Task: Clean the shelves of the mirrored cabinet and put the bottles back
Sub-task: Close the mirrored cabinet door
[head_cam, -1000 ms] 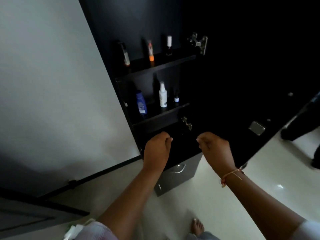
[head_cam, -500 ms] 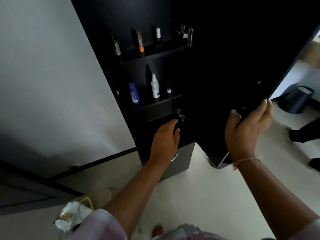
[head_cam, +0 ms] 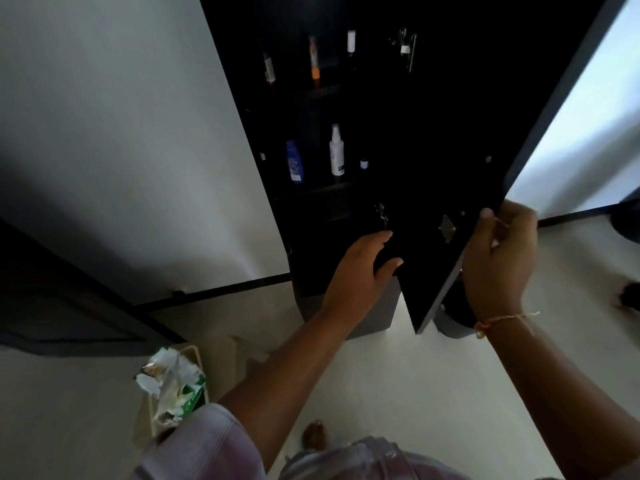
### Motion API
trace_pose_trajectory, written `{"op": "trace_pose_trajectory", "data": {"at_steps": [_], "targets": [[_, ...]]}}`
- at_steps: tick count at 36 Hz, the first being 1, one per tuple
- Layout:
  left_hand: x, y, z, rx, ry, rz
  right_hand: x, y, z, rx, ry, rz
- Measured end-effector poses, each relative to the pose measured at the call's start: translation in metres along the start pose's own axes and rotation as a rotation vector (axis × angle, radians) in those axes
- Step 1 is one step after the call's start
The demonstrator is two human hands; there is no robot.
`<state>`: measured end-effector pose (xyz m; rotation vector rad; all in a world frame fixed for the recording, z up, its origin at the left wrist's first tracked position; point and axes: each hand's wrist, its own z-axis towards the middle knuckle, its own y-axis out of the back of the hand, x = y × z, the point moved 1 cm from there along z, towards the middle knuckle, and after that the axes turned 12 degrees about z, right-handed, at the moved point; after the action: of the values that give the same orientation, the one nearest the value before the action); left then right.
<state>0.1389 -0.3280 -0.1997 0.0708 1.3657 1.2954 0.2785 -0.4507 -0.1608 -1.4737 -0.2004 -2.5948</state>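
Note:
A tall black cabinet [head_cam: 311, 244] stands against the white wall with its door [head_cam: 460, 140] partly swung out. My right hand [head_cam: 498, 258] grips the door's outer edge near the bottom. My left hand [head_cam: 363, 268] rests with spread fingers against the cabinet front beside the lower hinge [head_cam: 381, 214]. On the upper shelf stand an orange-tipped tube [head_cam: 314, 62], a dark bottle [head_cam: 268, 69] and a white-capped bottle [head_cam: 351, 41]. The lower shelf holds a blue bottle [head_cam: 294, 162], a white spray bottle [head_cam: 336, 152] and a tiny bottle [head_cam: 363, 163].
A grey drawer unit [head_cam: 374, 317] sits under the cabinet. A bin [head_cam: 169, 386] with crumpled wrappers stands on the pale floor at lower left. A dark round object [head_cam: 453, 323] lies behind the door. A black strip runs along the wall base. My foot [head_cam: 313, 434] is below.
My right hand reached out, took the door's edge and has swung the door in toward the cabinet. My left hand opened and rose to the cabinet front near the hinge.

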Motion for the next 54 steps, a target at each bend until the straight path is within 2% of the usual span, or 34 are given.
{"op": "trace_pose_trajectory", "data": {"at_steps": [9,15,20,35,46,54], "targets": [[0.016,0.023,-0.004,-0.05,0.072,-0.006,0.026,-0.059,-0.023,0.466,0.156,0.043],[0.063,0.062,0.007,-0.269,0.242,-0.044,0.029,-0.123,-0.027,0.846,0.279,-0.086],[0.108,0.09,0.034,-0.299,0.267,0.059,0.02,-0.188,-0.032,1.012,0.38,-0.224],[0.196,0.117,0.097,-0.107,0.148,0.217,0.034,-0.286,-0.027,1.072,0.52,-0.736],[0.25,0.139,0.147,-0.097,0.049,0.644,0.032,-0.341,-0.01,1.028,0.53,-0.883],[0.263,0.149,0.17,-0.089,0.026,0.711,0.028,-0.367,-0.002,1.004,0.537,-0.948]]}}
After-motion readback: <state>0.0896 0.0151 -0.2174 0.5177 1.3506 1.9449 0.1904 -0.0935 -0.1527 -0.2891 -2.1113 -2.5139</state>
